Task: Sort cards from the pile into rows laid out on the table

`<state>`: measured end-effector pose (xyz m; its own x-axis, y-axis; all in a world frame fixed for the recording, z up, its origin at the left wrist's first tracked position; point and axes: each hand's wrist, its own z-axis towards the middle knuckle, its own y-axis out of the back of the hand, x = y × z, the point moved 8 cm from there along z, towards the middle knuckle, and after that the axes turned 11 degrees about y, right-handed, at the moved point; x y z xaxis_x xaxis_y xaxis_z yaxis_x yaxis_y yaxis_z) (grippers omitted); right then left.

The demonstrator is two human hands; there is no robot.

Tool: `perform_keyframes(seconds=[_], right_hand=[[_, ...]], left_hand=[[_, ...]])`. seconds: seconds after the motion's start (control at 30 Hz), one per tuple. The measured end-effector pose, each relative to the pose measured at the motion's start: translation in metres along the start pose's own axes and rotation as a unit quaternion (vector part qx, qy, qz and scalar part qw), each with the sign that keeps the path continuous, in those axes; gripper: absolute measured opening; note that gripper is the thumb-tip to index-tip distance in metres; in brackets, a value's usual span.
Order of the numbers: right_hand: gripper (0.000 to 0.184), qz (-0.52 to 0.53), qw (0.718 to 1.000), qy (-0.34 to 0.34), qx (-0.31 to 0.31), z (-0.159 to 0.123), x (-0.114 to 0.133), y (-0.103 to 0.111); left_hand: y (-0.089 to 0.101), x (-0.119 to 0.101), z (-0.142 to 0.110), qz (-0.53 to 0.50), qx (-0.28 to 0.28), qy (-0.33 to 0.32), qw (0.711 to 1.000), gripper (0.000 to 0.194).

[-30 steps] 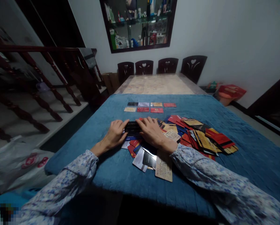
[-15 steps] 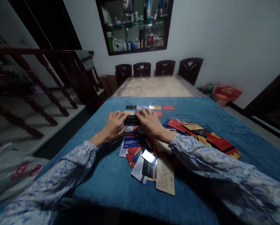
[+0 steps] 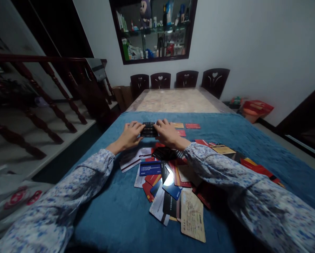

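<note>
Between my two hands is a black card (image 3: 149, 131) with pale print. My left hand (image 3: 132, 134) pinches its left end and my right hand (image 3: 168, 133) its right end. Just beyond the right hand lie a yellow card (image 3: 178, 125) and a red card (image 3: 193, 126) in a row, with another red card (image 3: 181, 133) nearer. A mixed heap of cards spreads below my hands, among them a blue card (image 3: 150, 168), a white card (image 3: 131, 160) and a beige card (image 3: 192, 215). My right hand and sleeve hide part of the cards.
A blue cloth (image 3: 107, 207) covers the near part of the table, and the pale tabletop (image 3: 178, 100) shows beyond. More cards (image 3: 223, 149) lie past my right forearm. Several dark chairs (image 3: 186, 79) stand at the far end. A white plastic bag (image 3: 17, 198) sits at the left.
Both hands have moved slightly away from me with the black card, over the rows of laid-out cards. More of the heap shows below them, and the view has shifted a little.
</note>
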<state>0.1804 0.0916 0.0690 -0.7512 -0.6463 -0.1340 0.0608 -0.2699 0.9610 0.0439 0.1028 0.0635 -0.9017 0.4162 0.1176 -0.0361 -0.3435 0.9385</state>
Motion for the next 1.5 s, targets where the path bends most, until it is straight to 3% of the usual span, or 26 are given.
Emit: perform_keyframes(seconds=[0.7,1.07,1.5], right_hand=[[0.039,0.040,0.998,-0.020,0.037,0.066,-0.049,-0.040],[0.046,0.062,0.996,-0.035,0.061,0.090,-0.075,-0.070],[0.046,0.076,0.989,-0.064,0.106,0.104,-0.081,-0.083]], left_hand=[[-0.044,0.038,0.069,0.001,0.082,0.056,0.995,0.057],[-0.071,0.051,0.099,-0.020,0.114,0.062,0.991,0.060],[-0.101,0.072,0.119,-0.045,0.147,0.082,0.985,0.051]])
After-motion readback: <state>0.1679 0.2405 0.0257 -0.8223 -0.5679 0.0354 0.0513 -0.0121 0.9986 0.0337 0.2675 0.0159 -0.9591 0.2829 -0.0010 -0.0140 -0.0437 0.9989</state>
